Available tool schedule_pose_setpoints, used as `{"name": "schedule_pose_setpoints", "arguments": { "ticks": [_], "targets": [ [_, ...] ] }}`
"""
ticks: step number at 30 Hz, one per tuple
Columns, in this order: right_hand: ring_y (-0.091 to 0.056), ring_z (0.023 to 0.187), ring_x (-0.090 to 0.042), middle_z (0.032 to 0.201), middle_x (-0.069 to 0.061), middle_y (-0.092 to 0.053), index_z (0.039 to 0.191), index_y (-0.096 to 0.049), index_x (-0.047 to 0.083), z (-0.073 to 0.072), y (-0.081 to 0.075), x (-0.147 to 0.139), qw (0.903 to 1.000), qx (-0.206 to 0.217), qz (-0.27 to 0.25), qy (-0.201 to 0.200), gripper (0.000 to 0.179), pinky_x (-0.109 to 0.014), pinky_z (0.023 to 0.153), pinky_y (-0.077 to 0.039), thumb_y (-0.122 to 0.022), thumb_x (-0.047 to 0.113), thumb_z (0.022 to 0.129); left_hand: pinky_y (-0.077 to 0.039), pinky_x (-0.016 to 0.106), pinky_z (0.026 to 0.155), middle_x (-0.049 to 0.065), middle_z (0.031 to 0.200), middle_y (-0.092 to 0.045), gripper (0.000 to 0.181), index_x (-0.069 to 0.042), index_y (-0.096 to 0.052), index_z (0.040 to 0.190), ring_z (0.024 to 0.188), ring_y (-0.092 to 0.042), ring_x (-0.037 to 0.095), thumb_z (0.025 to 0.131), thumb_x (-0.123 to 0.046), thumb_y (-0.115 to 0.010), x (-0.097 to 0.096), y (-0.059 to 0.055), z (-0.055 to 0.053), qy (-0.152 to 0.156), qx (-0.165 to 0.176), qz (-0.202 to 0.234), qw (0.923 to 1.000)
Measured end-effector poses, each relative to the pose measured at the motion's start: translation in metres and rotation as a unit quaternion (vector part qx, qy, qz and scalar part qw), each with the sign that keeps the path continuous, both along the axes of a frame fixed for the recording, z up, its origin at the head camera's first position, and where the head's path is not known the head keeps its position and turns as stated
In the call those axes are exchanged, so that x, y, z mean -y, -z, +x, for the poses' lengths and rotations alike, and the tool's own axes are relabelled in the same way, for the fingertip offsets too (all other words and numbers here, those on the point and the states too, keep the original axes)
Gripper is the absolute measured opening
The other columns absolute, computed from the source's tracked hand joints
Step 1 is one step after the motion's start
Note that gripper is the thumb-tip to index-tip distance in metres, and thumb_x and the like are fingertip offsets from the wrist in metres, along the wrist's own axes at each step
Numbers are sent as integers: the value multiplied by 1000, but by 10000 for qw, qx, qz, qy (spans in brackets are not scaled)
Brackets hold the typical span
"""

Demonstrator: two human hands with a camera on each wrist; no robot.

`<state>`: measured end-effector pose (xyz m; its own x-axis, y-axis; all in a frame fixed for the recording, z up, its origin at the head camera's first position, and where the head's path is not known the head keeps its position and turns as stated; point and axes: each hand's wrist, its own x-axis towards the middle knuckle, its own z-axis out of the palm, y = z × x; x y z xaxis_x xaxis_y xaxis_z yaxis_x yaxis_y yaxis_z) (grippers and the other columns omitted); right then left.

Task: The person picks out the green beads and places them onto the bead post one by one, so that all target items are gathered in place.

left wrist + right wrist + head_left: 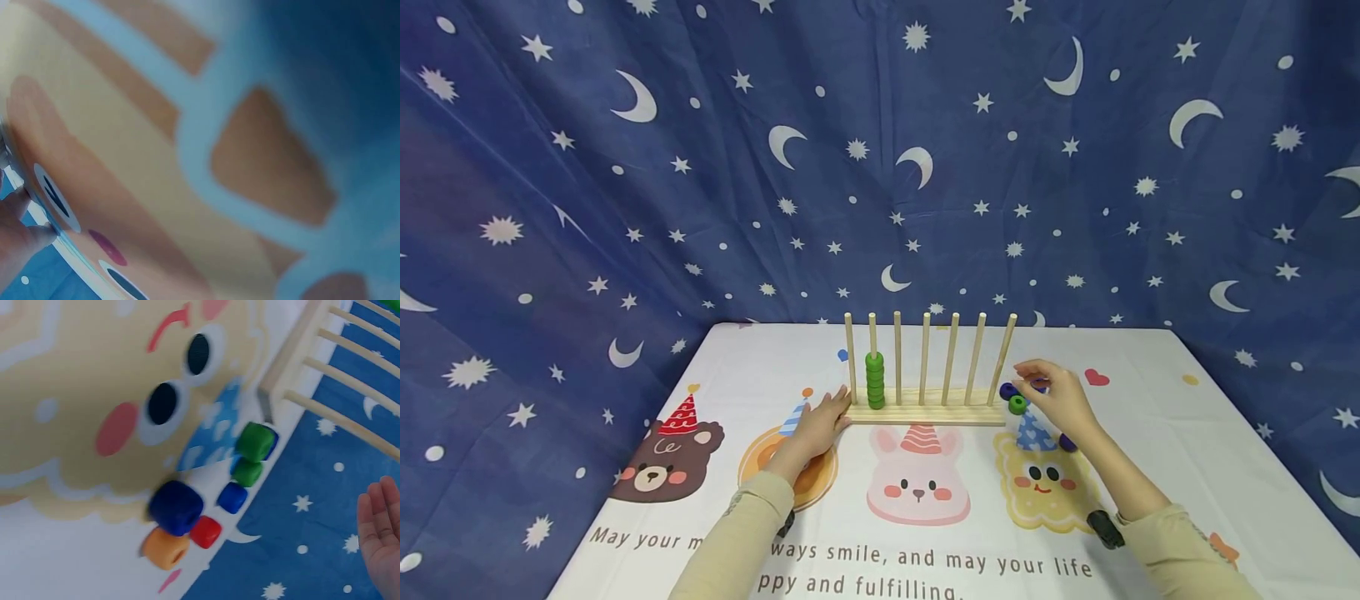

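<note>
A wooden peg rack [928, 414] stands on the table, several upright pegs rising from its base. The second peg from the left carries a stack of green beads [876, 382]. My left hand [822, 427] rests at the base's left end, fingertips right at its edge; the left wrist view catches only part of those fingers [22, 234]. Beyond the rack's right end hovers my right hand [1063, 404], nothing visible in it; its fingers look straight in the right wrist view. Below it lie loose beads: green [255, 442], dark blue [176, 508], red [205, 532] and orange [164, 547].
A white printed tablecloth [917, 467] with cartoon animals and lettering covers the table. Behind it hangs a blue curtain [880, 208] with moons and stars. A dark blue bead [1067, 442] lies beside the right forearm. Small black devices [1105, 529] sit at the wrists.
</note>
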<state>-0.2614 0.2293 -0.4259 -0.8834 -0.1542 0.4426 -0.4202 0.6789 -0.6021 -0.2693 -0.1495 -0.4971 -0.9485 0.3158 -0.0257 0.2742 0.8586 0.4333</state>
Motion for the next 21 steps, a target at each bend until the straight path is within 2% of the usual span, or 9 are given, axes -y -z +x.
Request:
{"name": "schedule_pose_setpoints", "arguments": {
  "ticks": [9, 21],
  "targets": [
    [-65, 87, -36, 96, -23, -68, 104, -65, -7, -3, 18, -11, 9991, 143, 382, -134, 27, -48, 78, -54, -72, 2, 80, -18, 71, 105, 13, 153, -29, 53, -7, -37, 145, 136, -33, 42, 97, -24, -49, 1, 2, 0, -7, 3, -84, 10000],
    [-62, 97, -42, 105, -27, -66, 110, -61, -8, -11, 37, -23, 9941, 892, 607, -119, 31, -49, 80, -54, -70, 6, 83, -17, 69, 107, 12, 155, -27, 52, -6, -36, 146, 138, -31, 40, 98, -25, -47, 0, -1, 0, 39, 56, -200, 9998]
  ]
}}
